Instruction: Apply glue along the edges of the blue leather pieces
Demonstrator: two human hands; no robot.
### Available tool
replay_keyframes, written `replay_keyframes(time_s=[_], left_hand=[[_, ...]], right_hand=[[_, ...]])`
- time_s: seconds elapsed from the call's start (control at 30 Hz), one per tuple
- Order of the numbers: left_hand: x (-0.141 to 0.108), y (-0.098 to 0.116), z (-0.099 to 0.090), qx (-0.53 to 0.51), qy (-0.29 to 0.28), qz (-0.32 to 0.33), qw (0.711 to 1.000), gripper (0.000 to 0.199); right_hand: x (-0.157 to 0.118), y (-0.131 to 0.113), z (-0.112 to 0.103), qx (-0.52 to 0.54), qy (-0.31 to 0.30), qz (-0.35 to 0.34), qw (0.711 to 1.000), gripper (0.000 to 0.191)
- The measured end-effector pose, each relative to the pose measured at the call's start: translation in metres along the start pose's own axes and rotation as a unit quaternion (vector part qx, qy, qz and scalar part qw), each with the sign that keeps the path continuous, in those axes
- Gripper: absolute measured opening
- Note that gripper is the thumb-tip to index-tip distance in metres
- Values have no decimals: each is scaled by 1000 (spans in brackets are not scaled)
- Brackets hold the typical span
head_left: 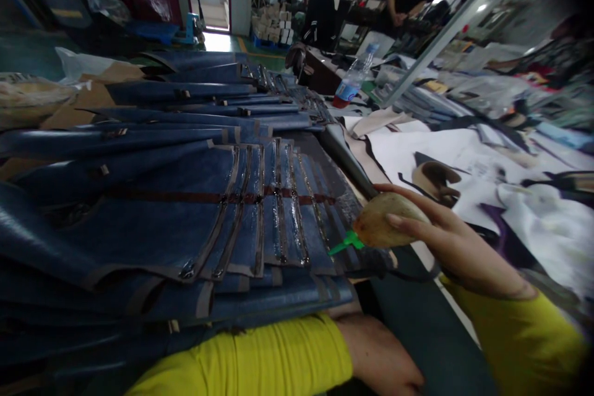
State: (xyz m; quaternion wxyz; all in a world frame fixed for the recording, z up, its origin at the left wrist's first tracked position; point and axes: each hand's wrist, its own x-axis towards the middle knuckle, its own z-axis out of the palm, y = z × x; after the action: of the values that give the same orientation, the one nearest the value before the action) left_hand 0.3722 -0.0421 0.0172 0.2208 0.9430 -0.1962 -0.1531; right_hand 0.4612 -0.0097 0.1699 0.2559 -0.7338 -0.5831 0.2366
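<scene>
Busy workshop, cluttered benches across the upper frame, a water bottle [352, 83] upper centre. Fanned stack of blue leather pieces [185, 198] fills the left and centre. Right hand [445, 238], centre right, grasps a glue bottle [387, 223], its green nozzle [346, 243] touching the stack's right edge; left hand [385, 362] rests at bottom centre below the stack, finger state cannot be told.

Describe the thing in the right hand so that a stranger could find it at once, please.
Start at the big fan of overlapping blue pieces covering the bench. At its right edge the right hand grips a squeeze bottle. It is tan and rounded, with a bright green nozzle at the blue material, unlike the clear water bottle standing farther back.
</scene>
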Motion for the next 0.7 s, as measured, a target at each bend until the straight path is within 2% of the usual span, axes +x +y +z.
replay_keyframes(time_s=[0.17,0.33,0.5,0.7], left_hand=[[2,-2,5,-5,16,1,1000,54],[8,-5,12,3,75,13,997,50],[6,-4,10,6,56,6,998,51],[4,-3,9,-2,37,-2,999,54]], right_hand=[[-6,5,0,13,-20,11,1000,57],[-13,9,-3,11,-7,7,1000,57],[-17,16,-4,7,-9,5,1000,56],[-19,13,2,27,7,-10,1000,54]])
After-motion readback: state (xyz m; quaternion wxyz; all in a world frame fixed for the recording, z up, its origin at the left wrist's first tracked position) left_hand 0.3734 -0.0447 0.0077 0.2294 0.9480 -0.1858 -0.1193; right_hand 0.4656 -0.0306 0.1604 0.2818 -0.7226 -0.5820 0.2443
